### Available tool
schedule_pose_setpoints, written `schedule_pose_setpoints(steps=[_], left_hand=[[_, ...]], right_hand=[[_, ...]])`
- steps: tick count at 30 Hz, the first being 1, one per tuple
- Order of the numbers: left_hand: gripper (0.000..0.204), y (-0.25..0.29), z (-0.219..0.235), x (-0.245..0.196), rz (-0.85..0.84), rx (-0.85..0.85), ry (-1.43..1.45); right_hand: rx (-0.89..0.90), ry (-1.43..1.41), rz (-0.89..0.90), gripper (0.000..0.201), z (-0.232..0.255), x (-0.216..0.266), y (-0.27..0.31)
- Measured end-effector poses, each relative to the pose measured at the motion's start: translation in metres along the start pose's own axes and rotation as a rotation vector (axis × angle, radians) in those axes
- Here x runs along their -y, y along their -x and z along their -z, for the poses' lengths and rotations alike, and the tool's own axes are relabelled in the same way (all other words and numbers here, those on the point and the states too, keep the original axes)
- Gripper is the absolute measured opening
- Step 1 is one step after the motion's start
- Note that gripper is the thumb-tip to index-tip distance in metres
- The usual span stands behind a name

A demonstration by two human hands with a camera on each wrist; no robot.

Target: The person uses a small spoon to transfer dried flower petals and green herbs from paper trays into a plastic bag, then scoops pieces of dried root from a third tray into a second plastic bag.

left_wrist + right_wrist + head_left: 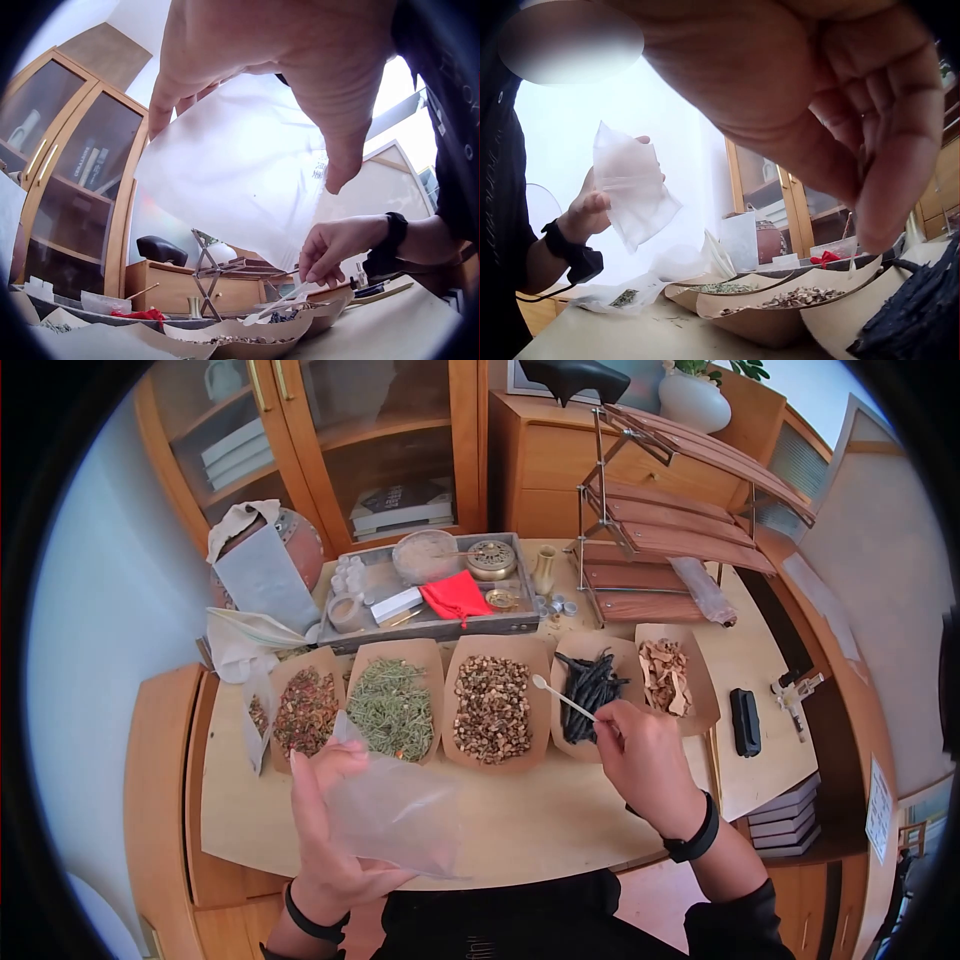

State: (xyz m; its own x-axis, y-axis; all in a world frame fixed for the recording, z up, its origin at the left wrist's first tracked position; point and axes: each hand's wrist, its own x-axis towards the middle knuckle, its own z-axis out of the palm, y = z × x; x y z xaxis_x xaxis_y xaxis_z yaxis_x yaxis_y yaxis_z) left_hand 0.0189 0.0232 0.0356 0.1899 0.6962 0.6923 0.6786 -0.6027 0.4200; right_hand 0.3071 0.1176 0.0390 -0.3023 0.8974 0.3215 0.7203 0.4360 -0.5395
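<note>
My left hand (pixel 335 835) grips a translucent white bag (pixel 400 815) between thumb and fingers, in front of the green herb tray; the left wrist view shows the bag (pixel 232 165) spread below the palm. With thumb and fingertips, my right hand (pixel 645 760) pinches a thin pale spoon (pixel 565 700). Its small bowl end points left, over the gap between the tray of brown chopped pieces (pixel 492 710) and the tray of dark strips (pixel 590 695). In the right wrist view the right hand (pixel 840 112) hides most of the spoon.
Further left are green herbs (pixel 390 708) and a reddish mix (pixel 306 710); pale chips (pixel 667 675) lie at the right. Behind stand a grey tray (pixel 430 630) with a red pouch (pixel 456 596), a brass vase (pixel 544 570) and a folding wooden rack (pixel 670 520). A black case (pixel 745 722) lies right.
</note>
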Motion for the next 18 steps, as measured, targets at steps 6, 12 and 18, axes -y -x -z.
schedule_pose_setpoints(steps=[6,12,18], left_hand=[[0.137,-0.007,0.005,0.003,-0.018,0.06,-0.053],[0.135,-0.012,0.002,0.004,-0.025,0.079,-0.093],[0.143,-0.022,0.0,0.02,-0.149,0.133,-0.023]], right_hand=[[-0.013,0.04,0.004,0.002,0.003,-0.007,-0.008],[0.067,-0.007,0.007,0.004,0.006,-0.015,-0.016],[0.242,-0.112,-0.061,0.008,-0.001,-0.023,-0.029]])
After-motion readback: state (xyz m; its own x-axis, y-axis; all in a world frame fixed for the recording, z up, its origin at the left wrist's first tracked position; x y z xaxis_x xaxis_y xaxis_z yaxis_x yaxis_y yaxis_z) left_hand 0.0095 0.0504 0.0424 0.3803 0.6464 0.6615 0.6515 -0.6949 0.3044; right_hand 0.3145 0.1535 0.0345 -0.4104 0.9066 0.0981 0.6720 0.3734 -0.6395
